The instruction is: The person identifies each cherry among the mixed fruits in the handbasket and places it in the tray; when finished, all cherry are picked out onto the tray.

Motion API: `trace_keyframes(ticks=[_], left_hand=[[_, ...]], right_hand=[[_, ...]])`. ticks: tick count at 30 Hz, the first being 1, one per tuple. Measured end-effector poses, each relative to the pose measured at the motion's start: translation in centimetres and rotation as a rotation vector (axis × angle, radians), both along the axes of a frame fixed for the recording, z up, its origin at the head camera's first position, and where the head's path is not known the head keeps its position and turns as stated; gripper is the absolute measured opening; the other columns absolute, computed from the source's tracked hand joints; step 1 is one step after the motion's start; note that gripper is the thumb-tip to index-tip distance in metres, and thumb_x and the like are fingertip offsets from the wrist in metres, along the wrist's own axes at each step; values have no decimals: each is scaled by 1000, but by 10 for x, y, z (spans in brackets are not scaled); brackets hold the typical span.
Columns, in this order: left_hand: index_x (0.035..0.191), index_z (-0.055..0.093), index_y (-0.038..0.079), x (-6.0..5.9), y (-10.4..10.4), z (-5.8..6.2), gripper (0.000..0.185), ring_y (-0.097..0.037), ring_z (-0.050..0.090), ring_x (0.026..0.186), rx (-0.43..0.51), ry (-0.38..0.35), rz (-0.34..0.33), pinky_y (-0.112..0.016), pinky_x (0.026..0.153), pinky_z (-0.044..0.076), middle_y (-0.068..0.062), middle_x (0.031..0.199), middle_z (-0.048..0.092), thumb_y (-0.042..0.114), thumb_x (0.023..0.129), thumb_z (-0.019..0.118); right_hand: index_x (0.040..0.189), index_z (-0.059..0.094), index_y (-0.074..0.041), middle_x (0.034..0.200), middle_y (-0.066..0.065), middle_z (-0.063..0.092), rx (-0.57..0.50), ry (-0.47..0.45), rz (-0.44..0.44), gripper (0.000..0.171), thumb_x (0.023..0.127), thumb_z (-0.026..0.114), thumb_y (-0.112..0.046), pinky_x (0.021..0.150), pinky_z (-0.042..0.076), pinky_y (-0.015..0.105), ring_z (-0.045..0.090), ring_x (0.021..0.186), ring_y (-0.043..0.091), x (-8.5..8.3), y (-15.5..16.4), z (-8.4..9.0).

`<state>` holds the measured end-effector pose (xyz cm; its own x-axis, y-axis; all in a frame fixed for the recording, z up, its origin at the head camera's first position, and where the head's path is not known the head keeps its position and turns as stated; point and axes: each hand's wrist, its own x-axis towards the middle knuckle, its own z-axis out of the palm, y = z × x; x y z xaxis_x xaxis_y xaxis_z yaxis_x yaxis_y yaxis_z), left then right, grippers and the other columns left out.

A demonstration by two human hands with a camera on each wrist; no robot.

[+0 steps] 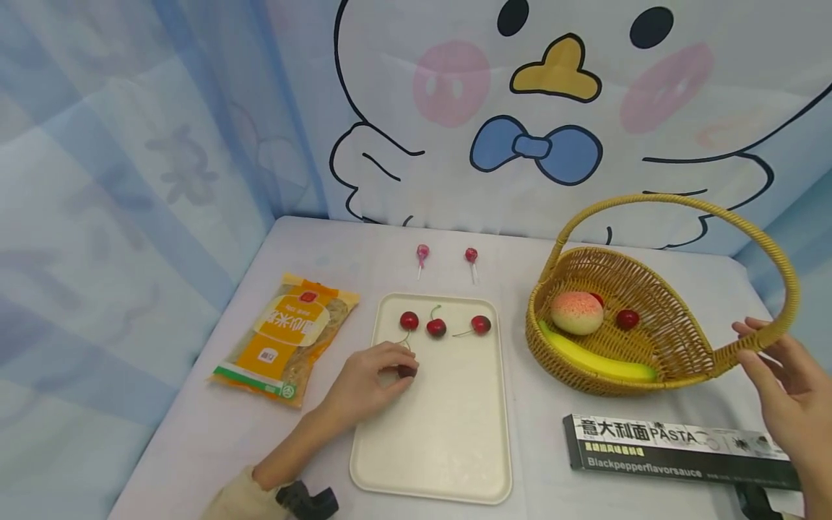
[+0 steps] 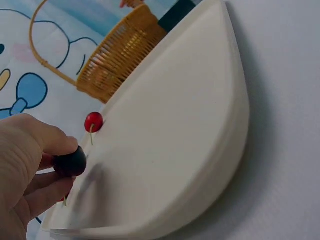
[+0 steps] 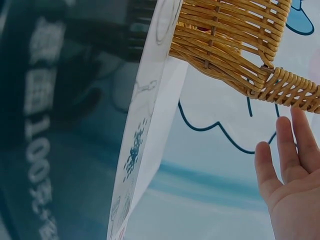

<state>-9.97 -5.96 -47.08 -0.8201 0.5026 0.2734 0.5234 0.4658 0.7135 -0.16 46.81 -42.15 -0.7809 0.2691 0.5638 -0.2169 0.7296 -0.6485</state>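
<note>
My left hand [image 1: 377, 375] pinches a dark red cherry [image 2: 71, 162] by its round body, low over the left side of the cream tray [image 1: 448, 448]. Three more cherries lie in a row near the tray's far end: a left one [image 1: 409, 321], a middle one [image 1: 436, 328] and a right one [image 1: 481, 325]. On the right, my right hand [image 1: 793, 383] holds the base of the wicker basket's [image 1: 682, 318] handle between thumb and fingers; its other fingers are fairly straight. In the basket lie a peach [image 1: 577, 313], a banana [image 1: 598, 361] and red cherries [image 1: 627, 319].
A black and white pasta box [image 1: 676, 451] lies in front of the basket, under my right forearm. Left of the tray is an orange and clear food bag [image 1: 286, 339]. Two lollipops, a left one [image 1: 422, 253] and a right one [image 1: 471, 255], lie beyond the tray.
</note>
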Motion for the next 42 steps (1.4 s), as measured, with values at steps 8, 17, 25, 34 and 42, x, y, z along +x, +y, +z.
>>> trace_keyframes(ticks=[8, 17, 25, 34, 42], left_hand=[[111, 81, 17, 2, 2, -1, 21, -15, 76, 110, -193, 105, -6, -36, 98, 63, 0, 122, 78, 11, 91, 84], [112, 80, 18, 2, 1, 7, 24, -15, 76, 113, -194, 179, 27, -36, 99, 63, 2, 125, 78, 14, 89, 86], [115, 79, 17, 2, 2, 18, 26, -15, 77, 111, -97, 211, 45, -33, 96, 63, 1, 122, 79, 10, 90, 85], [115, 79, 16, -1, 9, 21, 26, -16, 77, 112, -81, 225, 6, -31, 95, 64, 0, 122, 79, 9, 90, 84], [114, 79, 14, -5, 30, 20, 24, -17, 76, 110, 5, 227, -64, -29, 93, 64, -1, 119, 80, 7, 92, 82]], right_hand=[[151, 57, -1, 133, -36, 59, -15, -20, -28, 48, 105, 55, 10, 110, 37, 2, 53, 124, -15, 0, -1, 0], [152, 57, -4, 133, -37, 59, -31, -40, -66, 48, 106, 55, 8, 112, 37, 3, 53, 122, -16, 0, -1, 1], [152, 57, -5, 132, -37, 59, -31, -45, -68, 48, 106, 55, 7, 112, 37, 3, 53, 123, -16, 0, -1, 1], [152, 58, -6, 132, -37, 59, -10, -41, -57, 49, 104, 58, 8, 111, 37, 1, 52, 123, -17, -1, -2, 1], [152, 57, -7, 133, -38, 59, -15, -51, -72, 49, 105, 58, 7, 113, 36, 2, 51, 124, -18, 0, 0, 1]])
